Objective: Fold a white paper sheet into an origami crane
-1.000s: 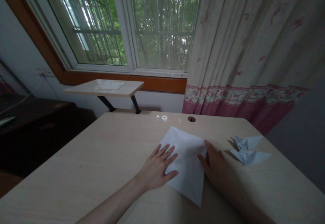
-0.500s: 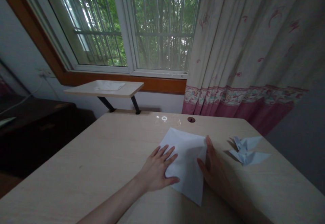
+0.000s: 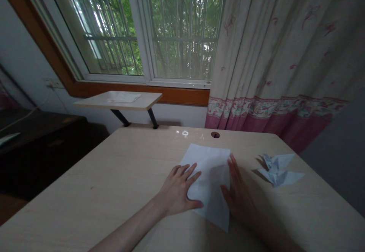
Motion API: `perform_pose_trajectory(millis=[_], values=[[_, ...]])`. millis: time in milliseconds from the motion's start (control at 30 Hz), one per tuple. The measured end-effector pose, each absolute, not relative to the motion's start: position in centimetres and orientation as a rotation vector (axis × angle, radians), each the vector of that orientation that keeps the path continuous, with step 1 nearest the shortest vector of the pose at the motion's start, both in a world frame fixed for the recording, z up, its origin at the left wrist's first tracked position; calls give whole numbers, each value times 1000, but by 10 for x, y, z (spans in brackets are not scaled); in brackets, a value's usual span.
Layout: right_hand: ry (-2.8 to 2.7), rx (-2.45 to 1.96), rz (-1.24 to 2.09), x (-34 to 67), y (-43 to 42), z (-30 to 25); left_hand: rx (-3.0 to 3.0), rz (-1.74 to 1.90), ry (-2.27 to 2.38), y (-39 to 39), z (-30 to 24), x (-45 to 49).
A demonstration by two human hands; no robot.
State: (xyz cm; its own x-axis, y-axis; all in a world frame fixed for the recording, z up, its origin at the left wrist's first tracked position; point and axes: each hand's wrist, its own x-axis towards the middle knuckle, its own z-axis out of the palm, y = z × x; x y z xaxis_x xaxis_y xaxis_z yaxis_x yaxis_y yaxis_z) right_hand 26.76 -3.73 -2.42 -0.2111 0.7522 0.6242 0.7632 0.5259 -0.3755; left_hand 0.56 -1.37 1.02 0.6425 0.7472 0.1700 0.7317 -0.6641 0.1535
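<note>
A white sheet of paper (image 3: 209, 179) lies flat on the light wooden desk (image 3: 114, 183). My left hand (image 3: 178, 191) rests open on the sheet's left edge, fingers spread and pointing away from me. On the paper's right edge my right hand (image 3: 238, 195) lies flat, fingers stretched out along the side. Both hands press the paper against the desk.
Two folded white paper figures (image 3: 278, 170) sit on the desk to the right. A round cable hole (image 3: 215, 134) is at the desk's far edge. Behind stand a small raised shelf (image 3: 119, 100), a barred window (image 3: 148, 27) and a flowered curtain (image 3: 285, 46). A dark cabinet (image 3: 37, 145) stands at left.
The sheet has turned under my hands, from a diamond with one corner pointing away to lying with a straight far edge. My right hand slid along its right side.
</note>
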Motion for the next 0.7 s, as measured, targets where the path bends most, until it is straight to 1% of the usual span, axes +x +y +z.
perform_pose_trajectory(millis=[333, 533, 700], values=[[-2042, -1158, 38, 269, -43, -21, 2718, 275, 1269, -17, 5, 8], [-2038, -1182, 96, 270, -44, -22, 2717, 263, 1105, -18, 14, 10], [-2031, -1169, 116, 271, -44, -24, 2736, 273, 994, -18, 11, 8]])
